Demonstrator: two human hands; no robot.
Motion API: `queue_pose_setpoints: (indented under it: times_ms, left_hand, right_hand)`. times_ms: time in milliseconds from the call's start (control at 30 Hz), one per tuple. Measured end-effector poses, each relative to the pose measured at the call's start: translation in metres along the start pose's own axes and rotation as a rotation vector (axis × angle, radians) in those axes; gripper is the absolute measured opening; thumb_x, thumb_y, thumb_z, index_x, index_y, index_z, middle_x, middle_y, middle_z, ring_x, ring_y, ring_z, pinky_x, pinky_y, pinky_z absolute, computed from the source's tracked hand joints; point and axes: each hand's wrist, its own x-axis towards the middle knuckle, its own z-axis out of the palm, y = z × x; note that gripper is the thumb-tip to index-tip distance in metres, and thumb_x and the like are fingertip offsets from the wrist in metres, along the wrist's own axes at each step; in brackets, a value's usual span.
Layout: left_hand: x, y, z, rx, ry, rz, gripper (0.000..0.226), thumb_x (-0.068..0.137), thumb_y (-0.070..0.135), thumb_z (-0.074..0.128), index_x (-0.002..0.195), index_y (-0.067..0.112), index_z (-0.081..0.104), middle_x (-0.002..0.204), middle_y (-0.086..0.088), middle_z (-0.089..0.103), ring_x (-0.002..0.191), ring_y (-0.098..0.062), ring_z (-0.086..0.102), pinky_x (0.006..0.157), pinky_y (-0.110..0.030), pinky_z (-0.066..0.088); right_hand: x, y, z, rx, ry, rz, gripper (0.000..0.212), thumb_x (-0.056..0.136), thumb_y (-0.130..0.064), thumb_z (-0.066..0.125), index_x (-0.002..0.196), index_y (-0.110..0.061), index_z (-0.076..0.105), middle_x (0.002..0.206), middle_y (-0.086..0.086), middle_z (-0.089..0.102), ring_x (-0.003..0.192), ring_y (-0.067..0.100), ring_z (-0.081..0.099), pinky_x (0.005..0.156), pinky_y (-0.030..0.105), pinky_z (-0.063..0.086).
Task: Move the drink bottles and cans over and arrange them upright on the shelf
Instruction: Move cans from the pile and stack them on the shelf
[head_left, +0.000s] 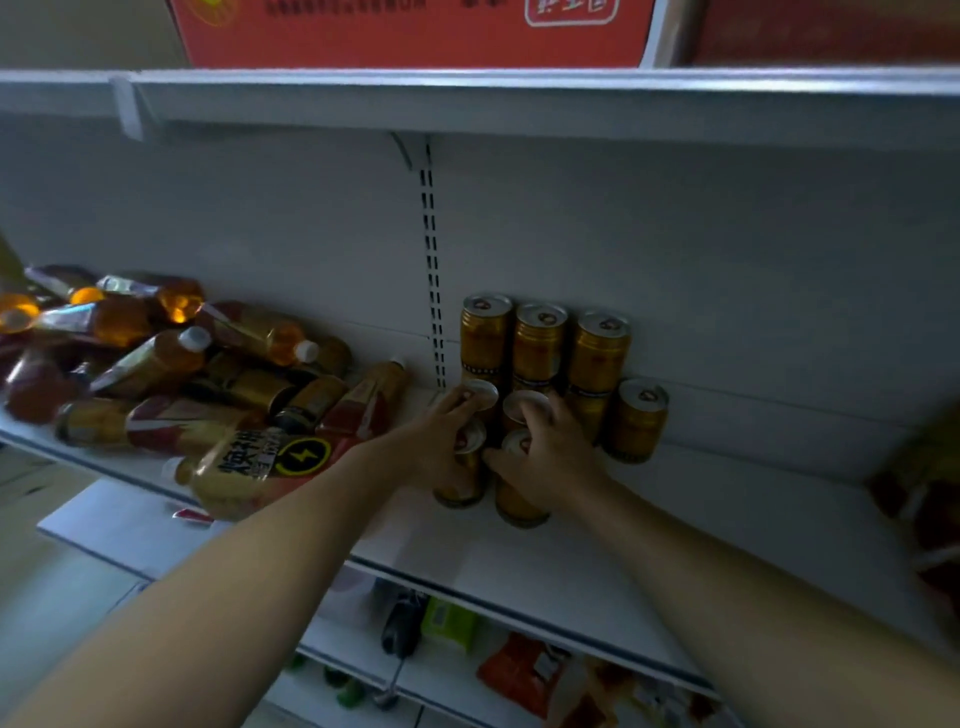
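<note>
Shelf (571, 561): left hand (441, 447) grips upright gold can (461, 486), right hand (553, 454) grips adjacent can (519, 508).

Of the person only the two arms show: the left forearm (249, 561) and the right forearm (727, 582), both bare along all their visible length, from the wrist to the lower edge of the view. The left hand (441, 441) and the right hand (550, 457) are bare as well, with slim fingers. The arms look smooth and slender, and the dim, soft picture does not let finer marks be told.
</note>
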Motion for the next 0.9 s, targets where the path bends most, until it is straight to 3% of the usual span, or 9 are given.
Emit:
queue_pose_setpoints:
  times_ms: [167, 267, 333, 433, 500, 667, 767, 833, 900]
  left_hand:
    - [0.007, -0.01, 0.001, 0.076, -0.026, 0.037, 0.119, 0.056, 0.056, 0.066, 0.148, 0.033, -0.007, 0.156, 0.003, -0.016, 0.144, -0.028, 0.001, 0.112, -0.046, 0.024]
    - [0.0, -0.005, 0.004, 0.179, 0.039, 0.061, 0.123, 0.046, 0.087, 0.045, 0.145, 0.04, -0.011, 0.156, 0.008, -0.015, 0.143, -0.027, -0.013, 0.115, -0.052, 0.008]
    - [-0.004, 0.006, 0.01, 0.203, 0.127, 0.087, 0.123, 0.045, 0.098, 0.033, 0.145, 0.038, -0.008, 0.157, 0.009, -0.01, 0.143, -0.024, -0.013, 0.113, -0.053, 0.003]
    - [-0.003, 0.022, 0.019, 0.258, 0.165, 0.06, 0.114, 0.055, 0.096, 0.029, 0.146, 0.037, -0.008, 0.158, 0.005, -0.007, 0.143, -0.028, -0.013, 0.113, -0.057, 0.003]
    - [-0.001, 0.024, 0.025, 0.299, 0.18, 0.041, 0.109, 0.061, 0.092, 0.031, 0.146, 0.037, -0.009, 0.158, 0.002, -0.009, 0.143, -0.03, -0.014, 0.114, -0.057, 0.003]
    - [0.0, 0.013, 0.024, 0.312, 0.195, 0.125, 0.104, 0.067, 0.087, 0.032, 0.148, 0.033, -0.006, 0.159, -0.001, -0.006, 0.143, -0.03, -0.011, 0.115, -0.054, 0.008]
    - [0.003, 0.009, 0.021, 0.363, 0.183, 0.222, 0.099, 0.078, 0.076, 0.036, 0.149, 0.023, -0.007, 0.158, -0.01, -0.006, 0.143, -0.03, -0.014, 0.116, -0.046, -0.009]
    - [0.004, 0.007, 0.02, 0.364, 0.207, 0.285, 0.095, 0.084, 0.068, 0.041, 0.149, 0.018, -0.007, 0.158, -0.013, -0.004, 0.142, -0.025, -0.017, 0.108, -0.035, -0.025]
    - [0.004, 0.005, 0.018, 0.348, 0.197, 0.294, 0.095, 0.083, 0.067, 0.04, 0.149, 0.018, -0.006, 0.157, -0.013, -0.004, 0.142, -0.024, -0.017, 0.105, -0.033, -0.028]
  right_hand:
    - [-0.011, -0.001, -0.008, 0.206, 0.068, -0.016, 0.082, 0.071, -0.077, 0.044, 0.136, -0.026, 0.046, 0.143, -0.005, 0.032, 0.131, 0.013, 0.031, 0.104, 0.037, 0.035]
    - [-0.013, 0.019, -0.024, 0.234, 0.423, 0.023, 0.052, 0.082, -0.053, 0.056, 0.115, -0.012, 0.061, 0.117, 0.005, 0.055, 0.11, 0.019, 0.049, 0.089, 0.034, 0.042]
    - [-0.007, 0.043, -0.038, 0.169, 0.593, 0.183, 0.042, 0.086, -0.032, 0.062, 0.118, -0.004, 0.058, 0.119, 0.017, 0.054, 0.114, 0.032, 0.049, 0.091, 0.039, 0.044]
    - [0.002, 0.07, -0.052, 0.072, 0.356, 0.423, 0.073, 0.088, -0.034, 0.063, 0.149, -0.014, 0.028, 0.156, 0.018, 0.016, 0.14, 0.037, 0.02, 0.108, 0.047, 0.03]
    - [0.006, 0.08, -0.055, 0.001, 0.165, 0.436, 0.084, 0.084, -0.043, 0.068, 0.151, -0.02, 0.023, 0.159, 0.016, 0.0, 0.144, 0.036, 0.012, 0.113, 0.045, 0.025]
    - [-0.004, 0.075, -0.056, 0.055, 0.219, 0.375, 0.057, 0.08, -0.043, 0.072, 0.124, -0.014, 0.048, 0.122, 0.015, 0.046, 0.102, 0.033, 0.054, 0.077, 0.034, 0.043]
    - [-0.027, 0.064, -0.043, 0.067, 0.256, 0.234, 0.045, 0.078, -0.035, 0.071, 0.117, -0.018, 0.055, 0.113, 0.01, 0.049, 0.099, 0.028, 0.056, 0.079, 0.034, 0.047]
    - [-0.036, 0.051, -0.031, 0.121, 0.229, 0.094, 0.041, 0.081, -0.026, 0.068, 0.12, -0.017, 0.057, 0.12, 0.009, 0.047, 0.106, 0.026, 0.053, 0.083, 0.026, 0.04]
    - [-0.035, 0.04, -0.023, 0.156, 0.222, 0.02, 0.039, 0.088, -0.02, 0.063, 0.126, -0.014, 0.057, 0.132, 0.011, 0.041, 0.115, 0.026, 0.049, 0.086, 0.02, 0.032]
